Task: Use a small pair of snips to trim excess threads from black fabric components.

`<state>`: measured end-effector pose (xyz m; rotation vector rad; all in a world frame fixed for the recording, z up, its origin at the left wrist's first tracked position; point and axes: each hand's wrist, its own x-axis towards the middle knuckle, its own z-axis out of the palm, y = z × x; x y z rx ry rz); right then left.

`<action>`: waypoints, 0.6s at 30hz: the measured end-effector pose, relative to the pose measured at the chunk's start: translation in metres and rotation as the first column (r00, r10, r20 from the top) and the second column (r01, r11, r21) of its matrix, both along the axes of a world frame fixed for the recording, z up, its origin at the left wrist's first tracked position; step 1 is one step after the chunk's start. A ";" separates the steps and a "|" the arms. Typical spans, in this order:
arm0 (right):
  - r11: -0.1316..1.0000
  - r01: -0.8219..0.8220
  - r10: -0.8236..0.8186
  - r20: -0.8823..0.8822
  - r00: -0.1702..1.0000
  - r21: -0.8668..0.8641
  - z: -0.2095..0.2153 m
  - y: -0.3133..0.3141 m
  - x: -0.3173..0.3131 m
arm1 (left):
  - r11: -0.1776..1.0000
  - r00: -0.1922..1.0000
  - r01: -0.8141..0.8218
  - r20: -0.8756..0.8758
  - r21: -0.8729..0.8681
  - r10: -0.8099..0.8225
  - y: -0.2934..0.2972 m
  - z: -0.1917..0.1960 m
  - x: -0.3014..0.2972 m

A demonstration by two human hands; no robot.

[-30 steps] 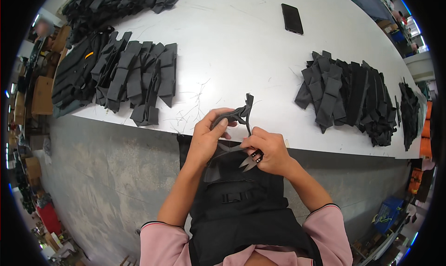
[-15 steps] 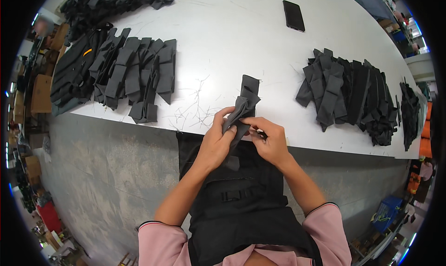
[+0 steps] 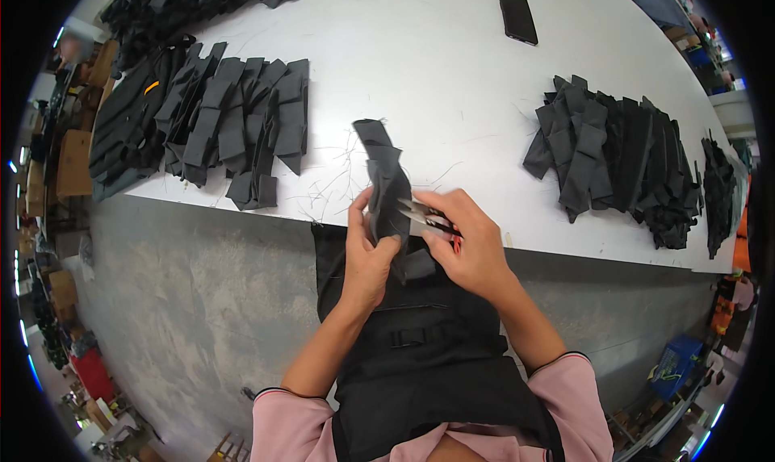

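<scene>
Over the table's front edge, my left hand (image 3: 370,256) is closed around a folded dark grey fabric strip (image 3: 386,179). The strip's far end points away from me above the white tabletop, and its lower end hangs in front of my black apron. To the right, my right hand (image 3: 472,240) is wrapped round a pair of thread snips (image 3: 428,213) with metal blades and a bit of red near the handle. The blades point left and meet the strip's right edge; whether they are closed on a thread cannot be made out.
Grey fabric strips (image 3: 250,123) lie piled at the left beside a dark garment stack (image 3: 133,135). Another strip pile (image 3: 601,155) is at the right, with more dark pieces (image 3: 717,196) beyond. A black phone (image 3: 517,16) rests at the back. Loose threads (image 3: 331,167) litter the white table (image 3: 428,66).
The strip has swung left and my left hand has shifted slightly left with it. My right hand has let go of the fabric, and the snips now show with their blades at the strip.
</scene>
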<state>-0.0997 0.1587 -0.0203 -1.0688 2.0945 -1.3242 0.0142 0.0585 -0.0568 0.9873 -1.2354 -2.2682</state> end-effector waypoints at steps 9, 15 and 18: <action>0.994 -0.043 0.087 -0.496 0.864 0.098 0.004 0.014 0.008 | 0.955 0.998 -0.054 0.013 -0.290 0.061 0.005 0.005 -0.008; 0.990 -0.094 0.133 -0.497 0.858 0.101 0.005 0.012 0.008 | 0.946 0.995 -0.091 0.008 -0.310 0.098 0.005 0.006 -0.009; 0.991 -0.096 0.131 -0.485 0.865 0.097 0.002 0.012 0.008 | 0.942 0.995 -0.089 0.009 -0.325 0.097 0.003 0.007 -0.010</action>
